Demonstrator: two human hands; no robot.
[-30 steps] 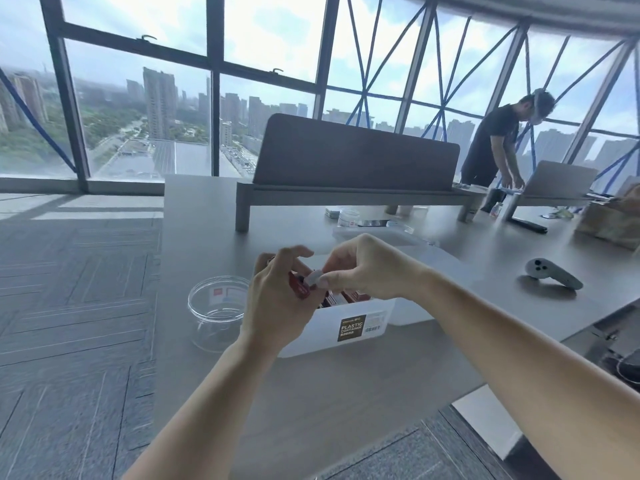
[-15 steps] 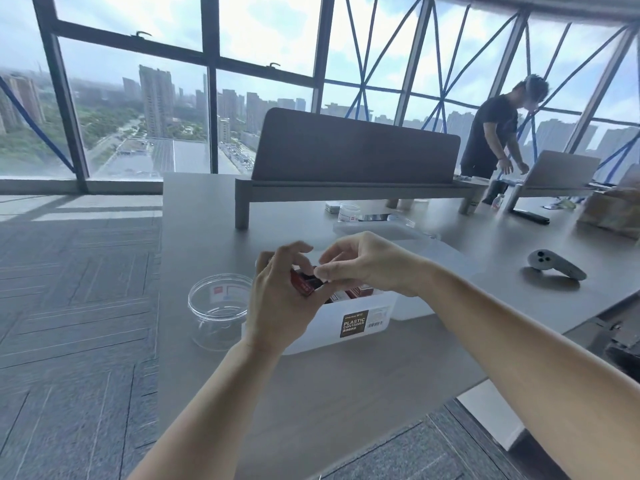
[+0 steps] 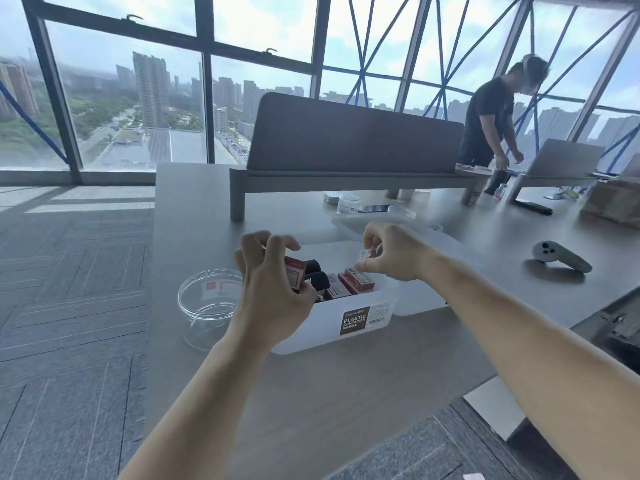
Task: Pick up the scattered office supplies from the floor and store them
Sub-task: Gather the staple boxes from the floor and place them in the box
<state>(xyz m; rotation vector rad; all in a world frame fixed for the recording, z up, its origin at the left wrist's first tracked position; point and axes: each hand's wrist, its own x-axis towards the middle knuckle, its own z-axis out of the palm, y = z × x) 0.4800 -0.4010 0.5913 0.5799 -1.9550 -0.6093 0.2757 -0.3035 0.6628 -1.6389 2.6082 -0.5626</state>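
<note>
A white plastic container (image 3: 346, 323) stands on the grey desk (image 3: 194, 244). Inside lie small red boxes (image 3: 358, 280) and black binder clips (image 3: 320, 280). My left hand (image 3: 270, 285) hovers over the container's left end and grips a small red box (image 3: 294, 271) with curled fingers. My right hand (image 3: 391, 252) is above the container's far side and pinches a small clear item (image 3: 365, 254) between thumb and fingers; what that item is I cannot tell.
A clear round tub (image 3: 209, 304) sits left of the container. A translucent lid (image 3: 388, 220) lies behind it. A white controller (image 3: 559, 259) rests at right. A desk divider (image 3: 346, 150) crosses the table. A person (image 3: 491, 119) stands at the far right by a laptop (image 3: 564, 161).
My hands were together over the container, both on a red box. Now they have come apart: the left keeps the box, the right has moved right with a small clear item.
</note>
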